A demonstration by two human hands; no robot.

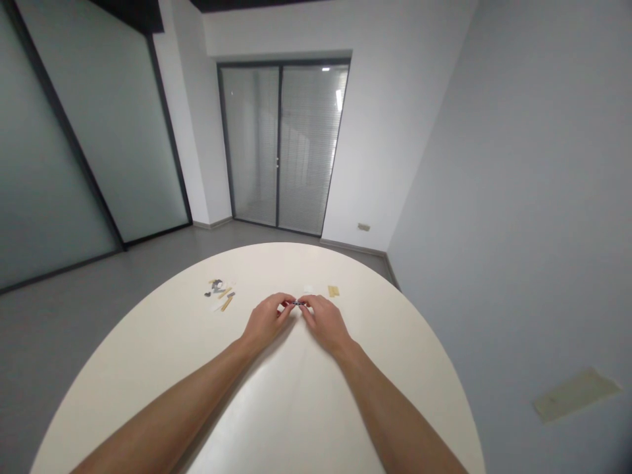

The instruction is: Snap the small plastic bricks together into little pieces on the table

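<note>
Both hands meet over the middle of the table. Between their fingertips is a small, thin dark piece with light spots point(297, 303), too small to name. My left hand point(266, 322) is closed in a pinch on its left end, and a bit of red point(280, 307) shows by those fingers. My right hand point(324, 321) pinches the right end between thumb and fingers. Just beyond the hands lies a small white piece point(309, 289). A flat yellowish piece point(334, 291) rests to the right of it.
A round white table point(276, 421) carries everything. At its left lie several small scraps: dark grey pieces point(217, 286), tan strips point(226, 303) and a whitish piece point(216, 306). A white wall point(518, 230) stands close on the right; a glass door point(251, 145) is behind.
</note>
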